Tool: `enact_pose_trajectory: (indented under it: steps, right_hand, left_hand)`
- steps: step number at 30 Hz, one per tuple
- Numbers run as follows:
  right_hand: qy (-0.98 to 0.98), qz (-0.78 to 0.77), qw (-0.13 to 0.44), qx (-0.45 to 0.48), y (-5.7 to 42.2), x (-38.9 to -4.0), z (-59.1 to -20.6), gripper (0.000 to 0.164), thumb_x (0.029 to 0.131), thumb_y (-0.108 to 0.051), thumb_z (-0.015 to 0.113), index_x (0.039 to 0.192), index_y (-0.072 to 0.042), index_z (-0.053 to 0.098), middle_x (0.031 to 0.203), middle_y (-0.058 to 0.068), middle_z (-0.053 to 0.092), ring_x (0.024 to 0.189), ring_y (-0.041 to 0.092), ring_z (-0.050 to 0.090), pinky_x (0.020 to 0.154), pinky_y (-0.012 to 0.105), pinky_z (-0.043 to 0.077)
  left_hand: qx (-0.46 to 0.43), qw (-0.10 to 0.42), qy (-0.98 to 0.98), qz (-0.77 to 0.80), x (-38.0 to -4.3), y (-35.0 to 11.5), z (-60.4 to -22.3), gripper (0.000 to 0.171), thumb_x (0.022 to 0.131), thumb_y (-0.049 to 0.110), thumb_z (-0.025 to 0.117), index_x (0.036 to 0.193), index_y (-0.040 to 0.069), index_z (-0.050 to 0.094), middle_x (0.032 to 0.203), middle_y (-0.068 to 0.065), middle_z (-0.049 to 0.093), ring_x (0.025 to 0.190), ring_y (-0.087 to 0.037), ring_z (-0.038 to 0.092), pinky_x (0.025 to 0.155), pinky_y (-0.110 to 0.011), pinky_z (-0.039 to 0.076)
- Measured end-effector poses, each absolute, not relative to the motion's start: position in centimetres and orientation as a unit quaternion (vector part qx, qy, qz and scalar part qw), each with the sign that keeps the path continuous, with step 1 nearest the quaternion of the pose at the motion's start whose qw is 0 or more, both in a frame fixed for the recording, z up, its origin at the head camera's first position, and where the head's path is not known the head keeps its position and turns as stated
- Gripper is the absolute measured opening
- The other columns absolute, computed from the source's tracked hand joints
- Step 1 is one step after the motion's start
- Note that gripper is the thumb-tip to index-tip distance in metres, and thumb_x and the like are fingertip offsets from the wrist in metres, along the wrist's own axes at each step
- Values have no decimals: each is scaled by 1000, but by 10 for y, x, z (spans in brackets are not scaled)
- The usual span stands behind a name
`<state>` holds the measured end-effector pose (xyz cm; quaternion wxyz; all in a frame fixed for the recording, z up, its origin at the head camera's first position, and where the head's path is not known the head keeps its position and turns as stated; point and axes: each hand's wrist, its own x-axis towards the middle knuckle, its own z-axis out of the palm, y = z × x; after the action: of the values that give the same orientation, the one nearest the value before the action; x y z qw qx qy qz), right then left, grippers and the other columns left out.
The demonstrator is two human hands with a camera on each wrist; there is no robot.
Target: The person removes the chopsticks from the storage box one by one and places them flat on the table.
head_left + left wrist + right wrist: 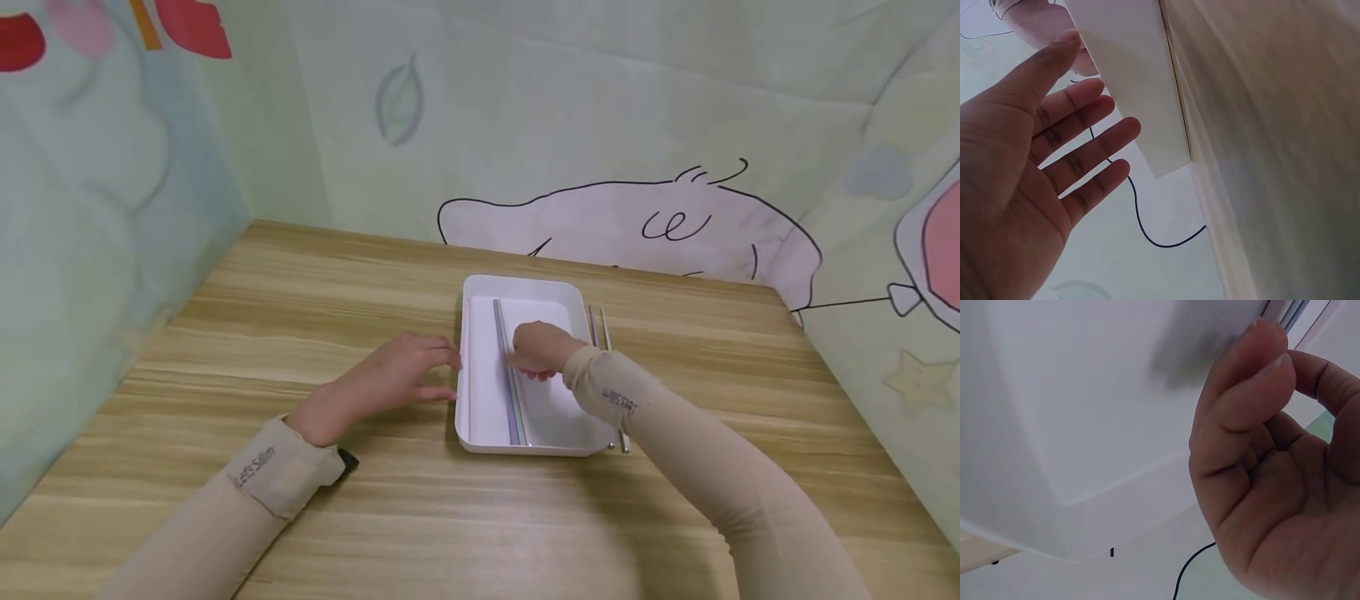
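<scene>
On the wood-grain counter (420, 525), a white rectangular tray (566, 417) sits a bit R of ctr. as seen by the person, long sides running away. Inside it, the sticks (512, 408), thin & long, lie bunched side by side, lengthwise but slightly slanted, near ends by the tray's near wall; colors greyish-purple & silvery, exact no. can't tell. Just outside the tray's R wall, on the counter, 2 more: a purple stick (593, 325) & a silver stick (606, 329), roughly parallel, mid-sections hidden under the R forearm, w/ near ends showing again past it.

R hand (546, 347) is over the tray, back of hand up, fingers curled in, thumb side right at the bunched sticks. R wrist view has thumb & bent fingers close together, gap narrow, w/ the sticks partly showing behind the fingertips; can't tell if a stick is pinched btwn them.

L hand (401, 372) is at the tray's L side, fingers relaxed & spread fairly wide, thumb apart, holding nothing. Fingertips are at the L wall; touching vs. just beside, can't tell.

Both arms wear beige sleeves (697, 442) w/ small dark lettering nr. the cuffs; a black piece (348, 463) pokes out under the L cuff. Behind the counter, a pale green backdrop (345, 167) w/ cartoon prints, incl. a big pinkish animal outline (600, 217), a leaf outline (400, 104) & a yellowish star (918, 381) at far R.
</scene>
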<state>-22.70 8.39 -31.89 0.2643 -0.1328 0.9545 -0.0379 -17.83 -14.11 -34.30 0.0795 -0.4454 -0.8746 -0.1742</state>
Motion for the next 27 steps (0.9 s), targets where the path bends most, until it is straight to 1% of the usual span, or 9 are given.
enact_pose_trajectory:
  steps: [6,10,20,27]
  right_hand:
    - [952,-29,275,-127,85,-230,-324,39,94,-21,50,56,-13,51,53,-3,52,45,9,48,42,19,40]
    - [952,-32,278,-128,85,-231,-327,38,93,-19,49,56,-12,51,53,-2,52,44,9,48,42,20,40]
    - [956,-13,264,-127,83,-232,-330,39,92,-22,49,54,-13,50,48,-3,50,41,9,47,41,21,38]
    - [958,-15,258,-123,82,-229,-330,39,92,-21,50,54,-13,47,47,-3,49,41,8,46,40,20,38]
  left_hand:
    - [-446,83,-875,-170,-179,-140,-343,30,80,29,76,100,8,69,105,-5,68,96,-21,66,84,-39,55]
    - [-446,85,-875,-169,-179,-140,-344,30,80,29,76,100,8,69,105,-5,68,96,-21,66,84,-39,55]
    - [-447,85,-874,-169,-178,-139,-342,31,80,30,76,100,7,69,105,-6,69,96,-21,67,84,-39,55]
    - [-446,87,-875,-166,-178,-139,-343,30,81,30,76,100,8,69,105,-5,69,96,-21,67,84,-39,55]
